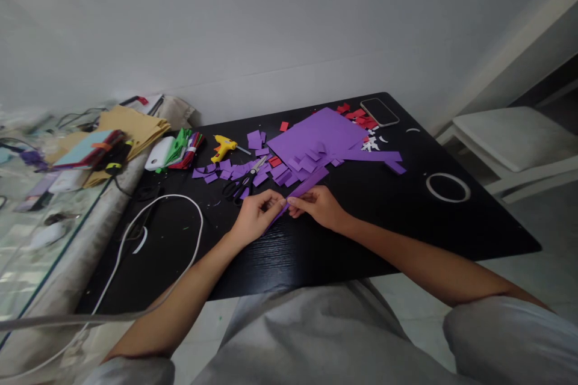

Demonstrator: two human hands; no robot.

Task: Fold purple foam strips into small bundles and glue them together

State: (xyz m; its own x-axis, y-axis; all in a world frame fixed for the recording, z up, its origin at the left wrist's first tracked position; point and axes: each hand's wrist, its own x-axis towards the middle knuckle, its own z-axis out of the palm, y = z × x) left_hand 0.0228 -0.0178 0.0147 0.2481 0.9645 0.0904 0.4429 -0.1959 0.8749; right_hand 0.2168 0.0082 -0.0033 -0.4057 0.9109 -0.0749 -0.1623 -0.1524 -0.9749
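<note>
Between my two hands is a long purple paper strip [312, 181], pinched near its middle and slanting up to the right. My left hand [257, 212] has thumb and fingertips closed on the strip, and the strip's lower end shows beneath that hand. Close beside it, my right hand [318, 206] pinches the same strip between thumb and fingers. Just beyond the hands lie many small purple paper pieces [307, 162] and a large purple sheet [311, 132]. Black-handled scissors [246, 181] rest partly open to the left of them.
A yellow glue gun [223, 147] lies on the black table [361, 216]. A white cable [198, 222] loops at left beside a glass-topped surface. Red scraps [356, 115], a phone [379, 112] and a white ring [448, 187] are to the right. A white chair [515, 135] stands beyond.
</note>
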